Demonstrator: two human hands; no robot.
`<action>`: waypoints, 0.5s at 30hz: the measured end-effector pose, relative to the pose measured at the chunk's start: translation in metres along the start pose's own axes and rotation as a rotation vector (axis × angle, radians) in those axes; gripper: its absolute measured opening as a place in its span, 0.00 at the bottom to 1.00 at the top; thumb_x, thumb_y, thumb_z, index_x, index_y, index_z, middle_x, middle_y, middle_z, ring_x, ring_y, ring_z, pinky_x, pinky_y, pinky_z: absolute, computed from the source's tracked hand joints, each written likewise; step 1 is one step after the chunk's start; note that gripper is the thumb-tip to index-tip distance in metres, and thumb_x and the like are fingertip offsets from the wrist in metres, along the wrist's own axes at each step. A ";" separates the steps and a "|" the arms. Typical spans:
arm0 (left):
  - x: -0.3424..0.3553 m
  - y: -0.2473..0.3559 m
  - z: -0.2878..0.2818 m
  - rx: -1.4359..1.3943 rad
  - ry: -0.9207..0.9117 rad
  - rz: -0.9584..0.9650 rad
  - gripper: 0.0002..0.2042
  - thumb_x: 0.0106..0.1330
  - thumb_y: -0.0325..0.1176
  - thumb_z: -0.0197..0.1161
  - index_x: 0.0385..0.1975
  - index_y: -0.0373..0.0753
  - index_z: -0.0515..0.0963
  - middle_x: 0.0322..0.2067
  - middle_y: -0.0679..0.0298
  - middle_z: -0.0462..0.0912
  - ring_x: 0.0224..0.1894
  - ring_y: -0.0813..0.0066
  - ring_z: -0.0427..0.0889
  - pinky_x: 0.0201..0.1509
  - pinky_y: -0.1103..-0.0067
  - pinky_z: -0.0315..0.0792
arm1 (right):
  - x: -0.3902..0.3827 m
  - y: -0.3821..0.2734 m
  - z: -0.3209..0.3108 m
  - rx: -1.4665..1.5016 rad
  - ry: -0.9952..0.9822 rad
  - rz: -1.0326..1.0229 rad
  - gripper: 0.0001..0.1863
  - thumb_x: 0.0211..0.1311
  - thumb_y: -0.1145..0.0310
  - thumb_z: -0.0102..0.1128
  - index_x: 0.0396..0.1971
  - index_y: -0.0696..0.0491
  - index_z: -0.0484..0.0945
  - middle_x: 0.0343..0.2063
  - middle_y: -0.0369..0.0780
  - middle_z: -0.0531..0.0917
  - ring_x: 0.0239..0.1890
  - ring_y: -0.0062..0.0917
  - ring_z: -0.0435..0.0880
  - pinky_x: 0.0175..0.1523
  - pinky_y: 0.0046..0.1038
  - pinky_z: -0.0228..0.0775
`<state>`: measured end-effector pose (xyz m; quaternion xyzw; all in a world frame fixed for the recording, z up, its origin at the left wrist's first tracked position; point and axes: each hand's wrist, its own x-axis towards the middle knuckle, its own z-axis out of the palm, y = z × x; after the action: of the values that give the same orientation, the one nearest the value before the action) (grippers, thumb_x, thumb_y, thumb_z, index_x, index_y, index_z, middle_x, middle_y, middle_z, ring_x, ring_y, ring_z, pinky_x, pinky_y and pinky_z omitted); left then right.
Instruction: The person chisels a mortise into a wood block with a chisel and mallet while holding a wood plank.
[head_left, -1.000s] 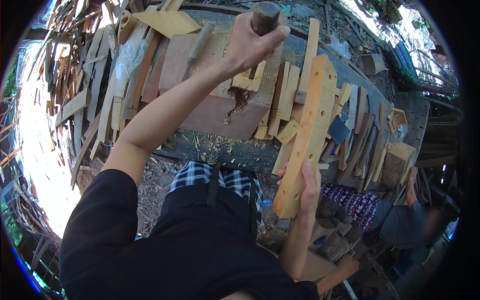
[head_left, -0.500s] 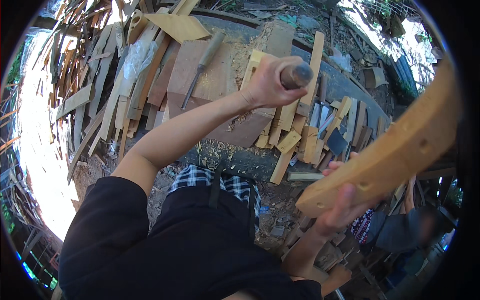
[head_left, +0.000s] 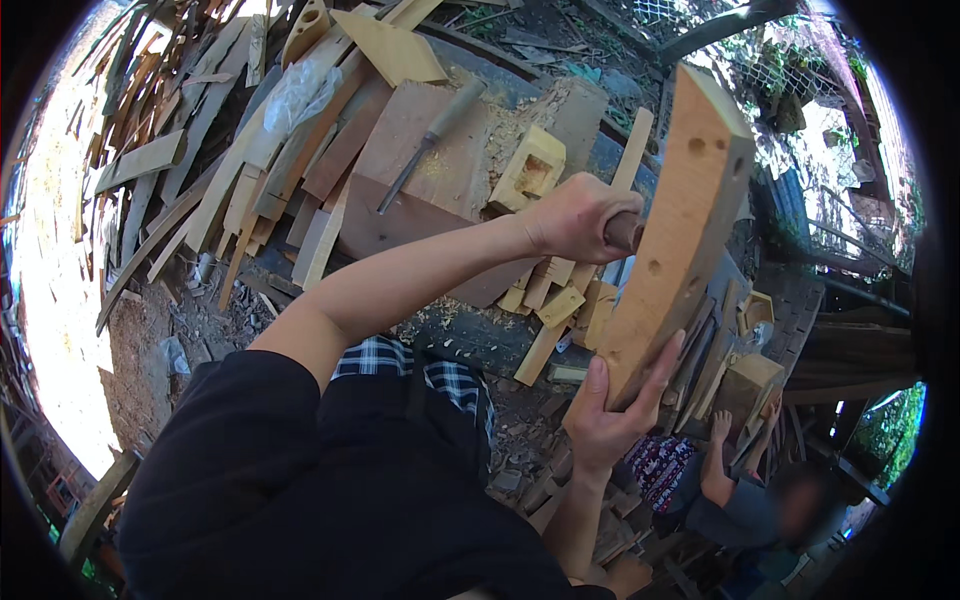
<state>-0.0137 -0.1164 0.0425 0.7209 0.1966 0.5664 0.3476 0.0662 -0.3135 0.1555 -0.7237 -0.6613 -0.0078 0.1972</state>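
Note:
My left hand [head_left: 582, 217] is closed around a round wooden tool handle [head_left: 624, 231]; the rest of that tool is hidden. Its butt end shows beside the left edge of a long, thick piece of wood [head_left: 672, 225] with several round holes. At the lower end of this piece is my right hand [head_left: 612, 428], thumb and fingers gripping it from both sides, so that it stands up tilted. A chisel [head_left: 430, 140] with a wooden handle lies on a broad wooden block [head_left: 400, 165]. Near my left hand sits a pale block with a carved hollow [head_left: 530, 170].
Wood offcuts [head_left: 225, 190] are heaped at the left, with a clear plastic bag [head_left: 297, 100] on them. Shavings cover the bench edge [head_left: 455, 335]. At the lower right another person's hand [head_left: 721, 430] is beside a wooden block [head_left: 752, 380].
The holed wood has swung from a slant at the right to nearly upright, closer to my left hand. My left hand has moved slightly right and down, still gripping the handle.

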 end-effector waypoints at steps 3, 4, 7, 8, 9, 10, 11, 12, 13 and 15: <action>0.000 -0.004 0.001 -0.017 -0.044 -0.008 0.13 0.47 0.37 0.72 0.24 0.40 0.73 0.19 0.56 0.77 0.24 0.53 0.79 0.28 0.69 0.73 | -0.003 -0.001 0.015 0.457 0.157 0.234 0.39 0.61 0.73 0.54 0.69 0.59 0.47 0.63 0.51 0.62 0.57 0.37 0.72 0.60 0.33 0.64; 0.004 -0.010 0.000 -0.033 0.025 -0.019 0.12 0.49 0.37 0.71 0.24 0.40 0.74 0.19 0.58 0.78 0.22 0.57 0.80 0.27 0.70 0.73 | -0.005 0.003 0.019 0.462 0.163 0.244 0.39 0.61 0.73 0.54 0.69 0.59 0.47 0.63 0.51 0.62 0.57 0.37 0.72 0.60 0.33 0.64; 0.034 -0.013 -0.024 -0.001 0.291 -0.274 0.10 0.54 0.38 0.68 0.24 0.39 0.77 0.18 0.64 0.79 0.18 0.73 0.79 0.24 0.73 0.72 | -0.012 0.017 0.020 0.497 0.327 0.252 0.39 0.62 0.73 0.54 0.69 0.59 0.46 0.60 0.49 0.65 0.49 0.29 0.75 0.54 0.28 0.69; 0.050 -0.009 -0.041 -0.123 0.259 -0.371 0.08 0.57 0.35 0.65 0.27 0.38 0.77 0.19 0.67 0.79 0.17 0.77 0.77 0.24 0.76 0.72 | -0.015 0.021 0.019 0.503 0.330 0.268 0.39 0.62 0.73 0.54 0.69 0.59 0.46 0.60 0.49 0.65 0.49 0.29 0.75 0.54 0.28 0.69; 0.064 -0.008 -0.058 -0.238 0.231 -0.469 0.05 0.61 0.32 0.63 0.30 0.37 0.78 0.21 0.70 0.79 0.17 0.81 0.75 0.24 0.80 0.72 | -0.019 0.026 0.018 0.396 0.245 0.265 0.39 0.62 0.72 0.55 0.69 0.59 0.46 0.60 0.49 0.65 0.47 0.28 0.75 0.51 0.27 0.69; 0.073 -0.011 -0.065 -0.239 0.218 -0.473 0.05 0.61 0.32 0.63 0.30 0.37 0.78 0.21 0.70 0.79 0.17 0.81 0.75 0.24 0.80 0.72 | -0.023 0.030 0.017 0.280 0.161 0.264 0.39 0.63 0.71 0.55 0.70 0.58 0.46 0.60 0.49 0.65 0.46 0.26 0.76 0.49 0.25 0.70; 0.080 -0.014 -0.071 -0.079 -0.061 -0.489 0.05 0.61 0.31 0.62 0.33 0.38 0.79 0.23 0.68 0.80 0.20 0.81 0.77 0.25 0.81 0.73 | -0.027 0.032 0.019 0.282 0.164 0.274 0.39 0.63 0.71 0.55 0.70 0.58 0.46 0.60 0.49 0.65 0.46 0.26 0.76 0.49 0.25 0.70; 0.088 -0.022 -0.073 0.082 -0.338 -0.496 0.05 0.61 0.29 0.61 0.36 0.39 0.80 0.26 0.66 0.82 0.24 0.81 0.79 0.27 0.82 0.73 | -0.033 0.034 0.024 0.403 0.150 0.342 0.39 0.63 0.71 0.56 0.70 0.57 0.46 0.56 0.47 0.68 0.43 0.25 0.76 0.47 0.24 0.71; 0.080 -0.059 -0.070 0.228 -0.502 -0.168 0.13 0.59 0.26 0.60 0.44 0.47 0.81 0.41 0.64 0.84 0.36 0.77 0.83 0.32 0.79 0.76 | -0.037 0.035 0.030 0.529 0.134 0.404 0.39 0.63 0.71 0.56 0.70 0.56 0.47 0.53 0.46 0.72 0.41 0.24 0.76 0.46 0.23 0.71; 0.065 -0.058 -0.063 0.430 -0.842 -0.051 0.18 0.57 0.24 0.59 0.47 0.50 0.79 0.49 0.67 0.80 0.41 0.74 0.83 0.35 0.77 0.77 | -0.045 0.040 0.038 0.585 0.130 0.493 0.38 0.63 0.71 0.56 0.70 0.56 0.48 0.47 0.45 0.74 0.39 0.23 0.76 0.44 0.23 0.71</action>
<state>-0.0490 -0.0157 0.0516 0.9384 0.1691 0.1624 0.2538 0.0897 -0.3471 0.0968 -0.7720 -0.4280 0.1828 0.4329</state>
